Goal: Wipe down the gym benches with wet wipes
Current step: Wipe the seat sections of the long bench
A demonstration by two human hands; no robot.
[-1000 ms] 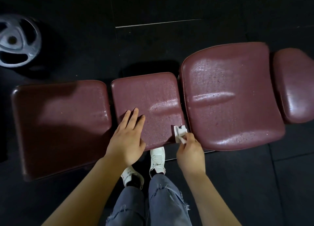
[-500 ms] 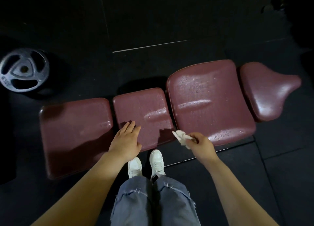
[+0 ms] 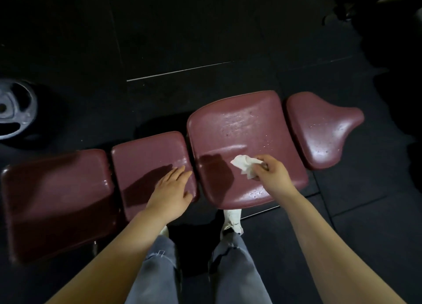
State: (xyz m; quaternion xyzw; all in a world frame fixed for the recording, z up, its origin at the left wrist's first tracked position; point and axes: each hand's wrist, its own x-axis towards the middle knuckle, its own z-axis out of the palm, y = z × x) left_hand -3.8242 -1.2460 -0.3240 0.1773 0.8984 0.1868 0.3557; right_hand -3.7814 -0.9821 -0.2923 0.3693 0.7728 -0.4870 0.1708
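A maroon padded gym bench (image 3: 242,125) of several cushions runs left to right below me, its large cushion glistening with droplets. My right hand (image 3: 272,172) pinches a crumpled white wet wipe (image 3: 244,164) over the near middle of that large cushion. My left hand (image 3: 171,189) rests flat, fingers straight, on the near right corner of the smaller square cushion (image 3: 146,157). A wider cushion (image 3: 52,194) lies at the left, and a saddle-shaped head pad (image 3: 322,130) at the right end.
A grey weight plate (image 3: 13,109) lies on the black rubber floor at the far left. My legs in grey jeans and white shoes (image 3: 233,219) stand against the bench's near side. Dark shapes fill the top right corner.
My right hand has carried the wipe from the gap by the small cushion's corner up onto the large cushion. The view has shifted right and back. My left hand stays on the small cushion.
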